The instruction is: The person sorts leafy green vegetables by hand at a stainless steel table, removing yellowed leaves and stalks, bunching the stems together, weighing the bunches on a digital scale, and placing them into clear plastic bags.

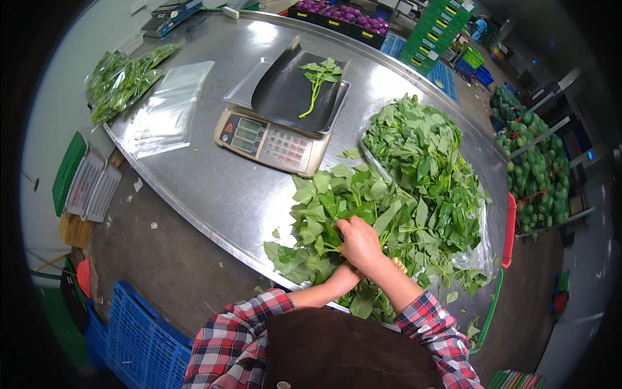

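Observation:
A large heap of leafy green stems [414,188] lies on the metal table in front of me, part of it on clear plastic. My right hand [360,244] is in the near left side of the heap, its fingers curled closed on leafy stems. Beneath the right wrist, my left hand [350,271] reaches into the same greens; its fingers are hidden by leaves and by my right arm. Beyond the heap stands a digital scale [269,144] with a black curved tray [278,91]. One leafy sprig [315,84] rests in that tray.
On the steel table [201,194], clear plastic bags [170,110] lie flat at the left, beside a bagged bunch of greens [126,84]. Purple vegetables in crates [340,16] and stacked green crates [435,35] stand beyond. A blue crate [146,334] sits on the floor at lower left.

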A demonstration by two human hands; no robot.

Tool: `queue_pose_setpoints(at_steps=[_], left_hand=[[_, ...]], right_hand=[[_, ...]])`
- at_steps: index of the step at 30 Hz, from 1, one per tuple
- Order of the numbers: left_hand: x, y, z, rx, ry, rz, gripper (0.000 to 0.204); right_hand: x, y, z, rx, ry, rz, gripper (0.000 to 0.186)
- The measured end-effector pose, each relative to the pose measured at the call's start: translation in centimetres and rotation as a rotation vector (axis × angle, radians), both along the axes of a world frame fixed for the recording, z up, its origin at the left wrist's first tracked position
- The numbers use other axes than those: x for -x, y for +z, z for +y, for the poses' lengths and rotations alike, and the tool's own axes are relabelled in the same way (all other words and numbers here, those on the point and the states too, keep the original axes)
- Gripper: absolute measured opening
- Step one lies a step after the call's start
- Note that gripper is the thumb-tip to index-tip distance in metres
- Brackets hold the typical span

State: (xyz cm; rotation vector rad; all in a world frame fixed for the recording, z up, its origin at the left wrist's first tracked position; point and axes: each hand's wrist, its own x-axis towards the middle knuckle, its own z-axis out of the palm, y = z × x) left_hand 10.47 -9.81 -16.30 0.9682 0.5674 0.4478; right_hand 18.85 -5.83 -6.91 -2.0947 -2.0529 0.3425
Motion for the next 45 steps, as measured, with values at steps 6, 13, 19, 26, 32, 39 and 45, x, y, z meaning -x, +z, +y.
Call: queue_pose_setpoints(at_steps=[6, 13, 19, 26, 32, 39, 45], left_hand=[[1.3, 2.2, 0.3, 0.37, -0.001, -0.098, 0.013], [1.1, 2.3, 0.6, 0.381, -0.003, -0.075, 0.018], [1.6, 2.8, 0.9, 0.48, 0.038, -0.138, 0.024], [1.7, 1.7, 0.9, 0.627, 0.015, -0.136, 0.02], [1.1, 1.8, 0.8, 0.43, -0.004, -0.136, 0.026], [0.8, 2.4, 0.5, 0.342, 0.106, -0.081, 0.029], [0.7, 2.3, 0.3, 0.335, 0.07, -0.007, 0.034]], right_hand=[[-1.9, -0.6, -0.5, 0.068, -0.181, 0.157, 0.037], [0.3, 1.4, 0.1, -0.169, -0.249, 0.258, 0.051], [0.9, 2.4, 1.9, 0.131, -0.01, 0.683, 0.032], [-3.8, -0.8, 0.1, -0.012, 0.13, 0.44, 0.019], [-0.3, -0.7, 1.1, -0.035, 0.08, 0.014, 0.026], [1.5, -1.6, 2.2, 0.086, -0.028, -0.419, 0.029], [0.1, 0.4, 0.8, 0.241, -0.102, -0.231, 0.027]])
